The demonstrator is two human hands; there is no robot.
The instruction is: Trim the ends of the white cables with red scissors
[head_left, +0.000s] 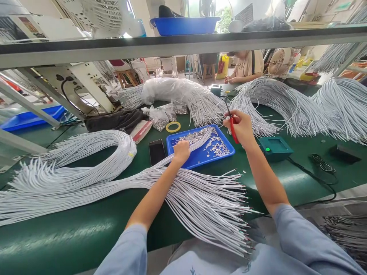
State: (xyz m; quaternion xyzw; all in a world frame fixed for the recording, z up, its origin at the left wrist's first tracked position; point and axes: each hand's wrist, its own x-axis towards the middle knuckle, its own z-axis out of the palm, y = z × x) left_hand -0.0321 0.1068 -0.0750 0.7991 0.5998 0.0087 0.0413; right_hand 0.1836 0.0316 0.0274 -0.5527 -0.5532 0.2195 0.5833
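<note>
The left hand (pixel 181 150) is closed around a thin white cable (pixel 197 143) drawn from the big fan of cables (pixel 200 198) that spreads over the near edge of the green table (pixel 71 233); the knuckles sit over the front rim of the blue tray (pixel 200 157). The held cable runs up and to the right across the tray toward the right hand (pixel 242 128), which is closed around a pair of scissors with red handles (pixel 233 131), dark blades pointing up and away. The cables in the fan are white, long and slim, with short bared ends that show bits of colour at the tips; they are far too many to count. The tray is shallow and rectangular and holds a scatter of small silver metal pieces (pixel 213 145), likewise too many to count. One black phone (pixel 156 151) lies face up just left of the tray, and one yellow tape ring (pixel 173 127) lies behind it. One teal box with a green light (pixel 274 148) stands just right of the right wrist. Four more heaps of white cables lie on the table: one coil (pixel 94 152) at the left and three bundles at the back, one of them under clear plastic. Another person (pixel 246 67) sits at the far side, beside one fan (pixel 280 61).
</note>
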